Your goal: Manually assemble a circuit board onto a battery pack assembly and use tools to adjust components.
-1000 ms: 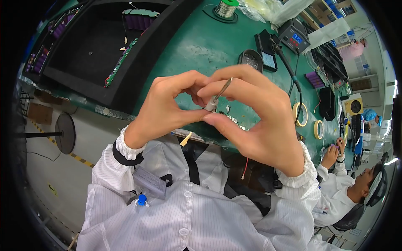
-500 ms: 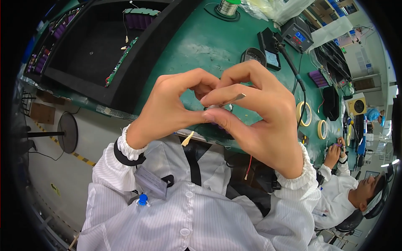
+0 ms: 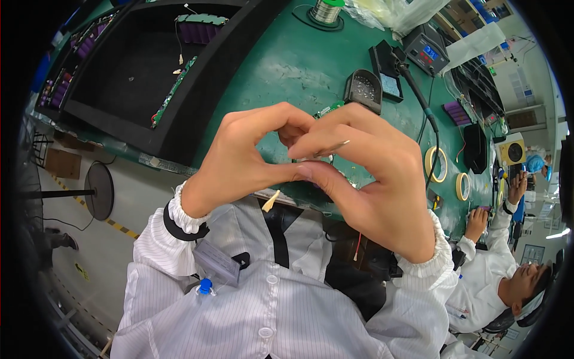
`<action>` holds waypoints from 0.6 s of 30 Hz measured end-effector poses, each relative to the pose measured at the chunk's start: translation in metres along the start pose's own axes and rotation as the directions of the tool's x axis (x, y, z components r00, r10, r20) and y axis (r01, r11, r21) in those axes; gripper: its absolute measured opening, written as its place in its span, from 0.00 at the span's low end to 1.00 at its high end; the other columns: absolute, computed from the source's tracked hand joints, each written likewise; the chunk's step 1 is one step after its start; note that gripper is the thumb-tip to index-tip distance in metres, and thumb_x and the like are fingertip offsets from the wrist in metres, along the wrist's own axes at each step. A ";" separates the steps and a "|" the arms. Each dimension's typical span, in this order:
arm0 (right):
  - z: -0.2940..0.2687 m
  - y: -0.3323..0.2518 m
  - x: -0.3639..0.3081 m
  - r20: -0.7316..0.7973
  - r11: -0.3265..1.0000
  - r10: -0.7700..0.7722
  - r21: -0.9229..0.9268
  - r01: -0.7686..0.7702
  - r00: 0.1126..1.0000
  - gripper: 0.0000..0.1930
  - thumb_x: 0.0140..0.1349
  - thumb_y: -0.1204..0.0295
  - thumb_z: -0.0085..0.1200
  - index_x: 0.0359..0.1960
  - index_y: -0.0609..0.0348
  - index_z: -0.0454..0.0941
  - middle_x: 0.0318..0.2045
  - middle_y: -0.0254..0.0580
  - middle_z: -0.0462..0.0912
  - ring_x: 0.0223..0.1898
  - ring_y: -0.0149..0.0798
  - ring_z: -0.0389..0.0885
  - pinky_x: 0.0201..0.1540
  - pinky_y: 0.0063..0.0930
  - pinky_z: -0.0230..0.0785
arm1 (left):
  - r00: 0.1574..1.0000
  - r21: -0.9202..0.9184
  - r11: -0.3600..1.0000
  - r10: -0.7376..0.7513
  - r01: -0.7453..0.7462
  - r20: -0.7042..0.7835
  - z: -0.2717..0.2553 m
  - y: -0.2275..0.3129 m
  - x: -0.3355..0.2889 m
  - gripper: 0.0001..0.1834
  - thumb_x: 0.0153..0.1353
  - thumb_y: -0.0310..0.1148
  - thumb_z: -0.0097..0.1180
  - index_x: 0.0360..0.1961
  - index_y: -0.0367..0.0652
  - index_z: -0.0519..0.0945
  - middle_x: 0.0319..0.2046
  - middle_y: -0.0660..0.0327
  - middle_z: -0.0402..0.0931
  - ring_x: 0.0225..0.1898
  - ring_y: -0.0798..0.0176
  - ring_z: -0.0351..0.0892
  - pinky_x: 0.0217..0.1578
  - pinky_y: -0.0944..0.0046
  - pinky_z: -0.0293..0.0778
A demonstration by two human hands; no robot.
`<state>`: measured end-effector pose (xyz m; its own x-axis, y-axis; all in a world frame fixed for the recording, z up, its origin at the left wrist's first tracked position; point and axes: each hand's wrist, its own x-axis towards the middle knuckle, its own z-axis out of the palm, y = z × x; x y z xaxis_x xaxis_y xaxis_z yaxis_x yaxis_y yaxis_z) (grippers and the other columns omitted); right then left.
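Note:
My left hand (image 3: pixel 239 155) and my right hand (image 3: pixel 376 167) meet over the table's near edge, fingertips pinched together. What the left fingertips grip is hidden. A slim, pointed metal piece (image 3: pixel 339 146), perhaps a tool tip, sticks out between the right hand's fingers. Beyond and below the fingers show bits of a green circuit board (image 3: pixel 327 109); the hands cover most of it. A cream plug (image 3: pixel 271 201) hangs below my left hand. Under my right hand dangles a red wire (image 3: pixel 358 245) with a pale tip.
At left, a black foam tray (image 3: pixel 203 78) holds purple battery packs and a green board strip. Farther back are a solder spool (image 3: pixel 326 11), a black scoop-shaped dish (image 3: pixel 363 90), a soldering station (image 3: pixel 426 51) and its iron (image 3: pixel 412 84). Tape rolls (image 3: pixel 436 164) and a co-worker (image 3: pixel 496 281) are at right.
My right fingers have shifted slightly, and the metal piece has turned to show a thinner profile. More green board shows beyond the fingers. The co-worker has raised one hand away from the other.

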<state>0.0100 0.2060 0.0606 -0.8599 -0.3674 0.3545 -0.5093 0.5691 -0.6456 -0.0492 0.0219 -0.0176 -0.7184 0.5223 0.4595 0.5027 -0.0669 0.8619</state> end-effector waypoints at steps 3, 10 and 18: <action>0.001 0.003 -0.001 0.001 0.999 0.026 0.019 -0.026 1.000 0.15 0.52 0.88 0.62 0.42 0.64 0.85 0.37 0.45 0.86 0.38 0.41 0.86 0.41 0.28 0.78 | 0.999 0.040 0.998 0.040 -0.041 0.024 -0.008 -0.003 -0.001 0.17 0.49 0.24 0.74 0.40 0.35 0.83 0.33 0.58 0.82 0.35 0.60 0.82 0.38 0.63 0.77; 0.002 0.003 -0.004 -0.032 0.994 0.072 0.088 -0.069 0.997 0.15 0.54 0.89 0.61 0.43 0.65 0.85 0.39 0.47 0.87 0.37 0.42 0.86 0.41 0.29 0.80 | 0.994 0.141 0.989 0.024 -0.039 0.107 -0.002 -0.014 -0.017 0.11 0.50 0.20 0.70 0.36 0.37 0.85 0.32 0.56 0.80 0.36 0.53 0.81 0.35 0.59 0.76; -0.007 0.004 -0.008 -0.104 0.996 -0.011 0.087 0.020 0.994 0.13 0.55 0.88 0.61 0.43 0.68 0.84 0.39 0.48 0.86 0.39 0.40 0.86 0.42 0.29 0.79 | 0.988 0.184 0.983 -0.032 0.004 0.151 -0.004 -0.012 -0.014 0.09 0.52 0.20 0.68 0.35 0.37 0.84 0.30 0.57 0.78 0.34 0.54 0.79 0.32 0.57 0.74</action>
<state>0.0147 0.2168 0.0598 -0.8530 -0.2952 0.4304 -0.5218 0.4955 -0.6944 -0.0464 0.0119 -0.0334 -0.6531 0.6468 0.3937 0.5796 0.0924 0.8096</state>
